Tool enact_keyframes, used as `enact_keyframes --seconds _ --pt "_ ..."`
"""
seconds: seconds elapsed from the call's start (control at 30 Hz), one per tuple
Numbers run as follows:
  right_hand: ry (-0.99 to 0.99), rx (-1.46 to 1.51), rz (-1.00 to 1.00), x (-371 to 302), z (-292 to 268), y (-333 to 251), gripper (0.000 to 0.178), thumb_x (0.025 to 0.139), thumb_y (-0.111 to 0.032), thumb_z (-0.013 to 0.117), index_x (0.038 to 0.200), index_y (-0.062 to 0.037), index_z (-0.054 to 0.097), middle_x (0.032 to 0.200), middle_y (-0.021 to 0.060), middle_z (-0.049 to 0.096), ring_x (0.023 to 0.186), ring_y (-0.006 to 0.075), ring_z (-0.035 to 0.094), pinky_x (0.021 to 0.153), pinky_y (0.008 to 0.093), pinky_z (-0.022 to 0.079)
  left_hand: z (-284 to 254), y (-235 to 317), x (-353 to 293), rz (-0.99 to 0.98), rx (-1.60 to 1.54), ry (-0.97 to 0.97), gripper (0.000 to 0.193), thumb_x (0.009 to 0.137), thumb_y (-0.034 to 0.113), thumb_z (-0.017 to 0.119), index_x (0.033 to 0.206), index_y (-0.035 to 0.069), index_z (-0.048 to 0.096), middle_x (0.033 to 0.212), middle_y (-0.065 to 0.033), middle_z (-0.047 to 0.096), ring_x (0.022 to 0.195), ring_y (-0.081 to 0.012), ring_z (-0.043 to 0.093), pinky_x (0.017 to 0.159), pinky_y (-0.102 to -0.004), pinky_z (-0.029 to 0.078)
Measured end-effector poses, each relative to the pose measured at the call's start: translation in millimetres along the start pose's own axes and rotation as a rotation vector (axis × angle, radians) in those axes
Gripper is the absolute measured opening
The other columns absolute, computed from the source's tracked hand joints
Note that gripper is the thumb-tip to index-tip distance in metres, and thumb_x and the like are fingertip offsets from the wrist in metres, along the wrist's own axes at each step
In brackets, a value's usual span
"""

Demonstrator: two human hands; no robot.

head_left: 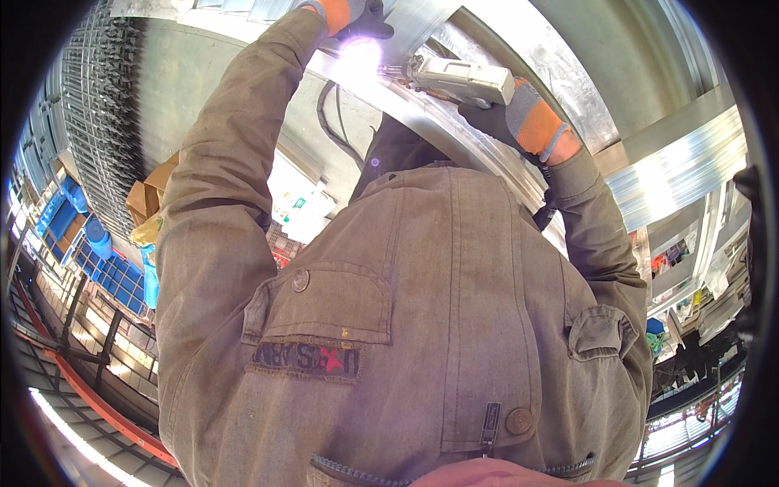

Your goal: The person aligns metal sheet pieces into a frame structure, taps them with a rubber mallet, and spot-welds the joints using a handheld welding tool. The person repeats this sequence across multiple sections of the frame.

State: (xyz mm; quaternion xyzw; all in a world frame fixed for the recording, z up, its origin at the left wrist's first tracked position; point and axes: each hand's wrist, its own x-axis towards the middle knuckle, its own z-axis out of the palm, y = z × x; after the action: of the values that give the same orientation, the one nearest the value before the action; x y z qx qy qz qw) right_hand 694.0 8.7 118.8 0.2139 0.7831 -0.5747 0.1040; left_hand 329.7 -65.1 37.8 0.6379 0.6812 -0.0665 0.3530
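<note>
My right hand (519,114), in an orange and dark work glove, is closed around the grip of a pale grey, box-shaped handheld welding gun (466,79). The gun's narrow nozzle (396,71) points left into a dazzling violet-white glare (359,58) on a long shiny metal profile (430,118). Just above the glare, my left hand (355,16) wears a matching glove and is partly cut off by the upper edge. Its visible dark fingers stretch out over the metal; whether they touch it is hard to tell. The weld spot itself is lost in the light.
Dark cables (337,130) hang below the profile. Wide metal sheets (661,183) and beams surround the work on the right. A dense stack of metal bars (97,97), a cardboard box (150,193) and blue containers (97,238) stand at left.
</note>
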Motion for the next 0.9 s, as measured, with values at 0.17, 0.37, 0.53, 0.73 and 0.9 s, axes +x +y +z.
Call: enact_keyframes --seconds 0.17,0.37,0.53,0.73,0.9 --pt "0.001 -0.051 0.046 -0.2 -1.8 -7.2 0.045 0.099 -0.027 0.087 0.136 -0.0034 0.08 0.122 0.0194 0.084 0.112 0.0289 0.082 0.097 0.0397 0.063 -0.7 2.0 -2.2 -0.024 0.0 0.014 0.042 0.092 0.047 0.086 0.076 0.009 0.08 0.067 -0.0059 0.076 0.058 -0.0191 0.068 0.06 -0.0389 0.054" --pt "0.002 -0.022 0.053 -3.8 -2.0 -4.3 0.043 0.098 -0.027 0.087 0.134 -0.0032 0.08 0.12 0.0203 0.084 0.11 0.03 0.082 0.096 0.0401 0.063 -4.3 5.2 -5.6 -0.079 -0.006 0.035 0.042 0.092 0.047 0.086 0.076 0.009 0.079 0.067 -0.006 0.076 0.057 -0.0189 0.068 0.06 -0.0387 0.054" --pt "0.027 0.018 0.047 -8.6 -1.9 -1.0 0.043 0.098 -0.027 0.087 0.133 -0.0028 0.081 0.119 0.0209 0.084 0.108 0.0299 0.082 0.094 0.0405 0.063 -10.3 7.0 -7.4 -0.145 -0.011 0.061 0.042 0.093 0.047 0.086 0.077 0.009 0.079 0.067 -0.006 0.076 0.057 -0.0187 0.068 0.06 -0.0385 0.054" --pt "0.029 0.047 0.054 -9.1 -0.3 2.1 0.043 0.097 -0.028 0.088 0.132 -0.0021 0.081 0.119 0.0208 0.084 0.107 0.0286 0.082 0.094 0.0402 0.063 -16.3 8.2 -12.3 -0.196 -0.007 0.081 0.042 0.093 0.047 0.086 0.077 0.009 0.078 0.067 -0.006 0.076 0.057 -0.0185 0.068 0.059 -0.0382 0.054" --pt "0.005 0.055 0.11 -12.0 -1.9 3.1 0.044 0.097 -0.026 0.088 0.133 -0.0021 0.081 0.118 0.0198 0.085 0.107 0.0262 0.082 0.095 0.0399 0.063 -17.1 11.0 -16.1 -0.2 -0.018 0.08 0.042 0.093 0.046 0.086 0.077 0.009 0.078 0.067 -0.006 0.076 0.057 -0.0184 0.067 0.059 -0.038 0.053"
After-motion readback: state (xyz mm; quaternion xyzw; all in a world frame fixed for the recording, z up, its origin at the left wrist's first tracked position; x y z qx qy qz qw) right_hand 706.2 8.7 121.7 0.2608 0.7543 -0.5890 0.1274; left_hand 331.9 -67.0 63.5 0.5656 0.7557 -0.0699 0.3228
